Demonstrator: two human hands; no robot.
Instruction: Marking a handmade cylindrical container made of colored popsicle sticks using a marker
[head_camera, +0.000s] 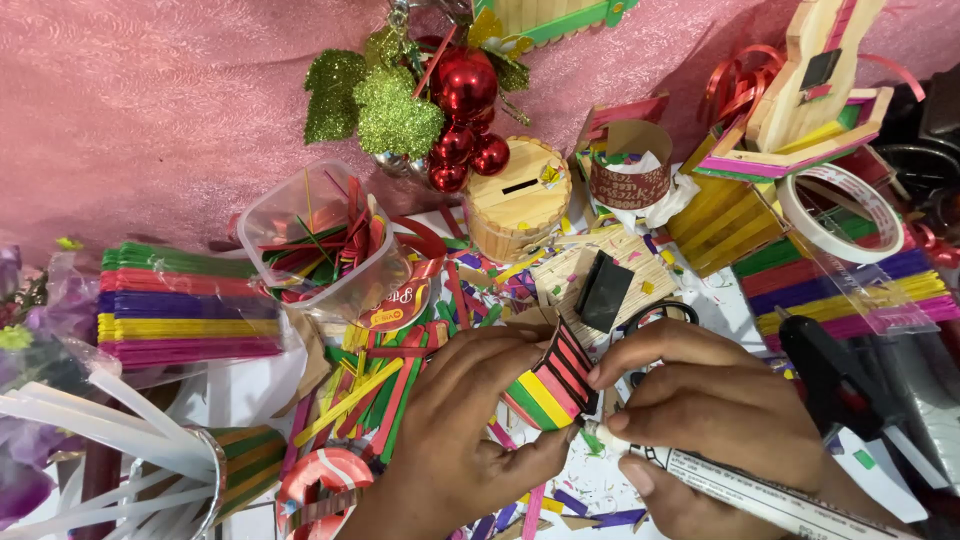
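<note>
The right hand (715, 425), lowest in the frame and closest to the lens, is closed around a white marker pen (760, 490) whose tip points toward a small striped craft piece (553, 385). That piece, built of red, yellow, green and black-edged sticks, sits between both hands at the centre of the table, above a litter of coloured stick offcuts (385, 395). The left hand (465, 430) grips it from the left, thumb beneath and fingers curled over its top edge; the right hand's forefinger also touches its right side. Just behind it lie a small black block (605, 290) on a pale stick mat and what look like scissor handles, though they are mostly hidden. Farther back stand a round wooden money box (518, 208) and a clear plastic tub (325, 245) of thin sticks. A stack of coloured sticks (185, 305) lies at left, a black glue gun (835, 375) at right, and red baubles (462, 110) hang near the pink cloth.
</note>
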